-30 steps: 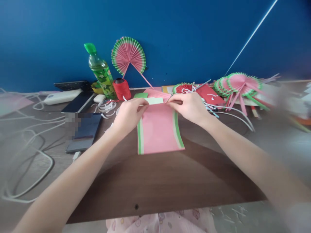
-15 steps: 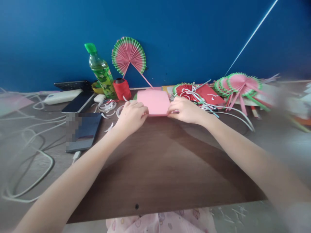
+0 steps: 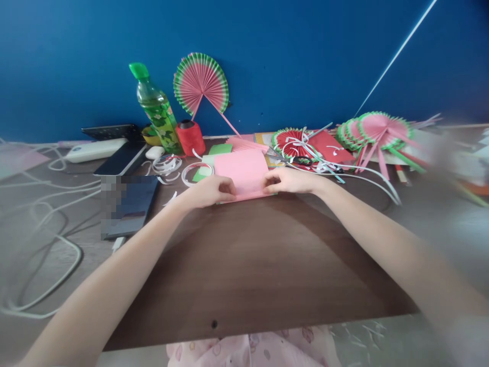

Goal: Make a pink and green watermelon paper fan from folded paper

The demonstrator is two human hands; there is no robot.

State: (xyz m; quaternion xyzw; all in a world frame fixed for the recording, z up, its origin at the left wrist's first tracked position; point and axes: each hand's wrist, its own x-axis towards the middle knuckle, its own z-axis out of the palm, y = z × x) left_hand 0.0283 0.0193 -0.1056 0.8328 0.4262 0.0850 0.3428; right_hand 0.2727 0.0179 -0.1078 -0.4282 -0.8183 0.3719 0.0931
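Observation:
A sheet of pink paper lies at the back middle of the desk, its near edge folded up into a narrow strip. My left hand pinches the left end of that edge, fingers closed. At the right end my right hand has its thumb and fingers closed on the same edge. A thin line of green shows beneath the paper. Behind it are green paper pieces and a roll of white tape. Scissors lie beyond my right hand, partly under white strips.
A pleated pink and green fan leans against the blue wall, with more fans at the right. A green bottle and a red thread spool stand back left. A dark tablet and white cables lie at the left.
Both hands have drawn the pink paper slightly nearer, and its near edge now lies lower on the desk. Green paper pieces behind it show more.

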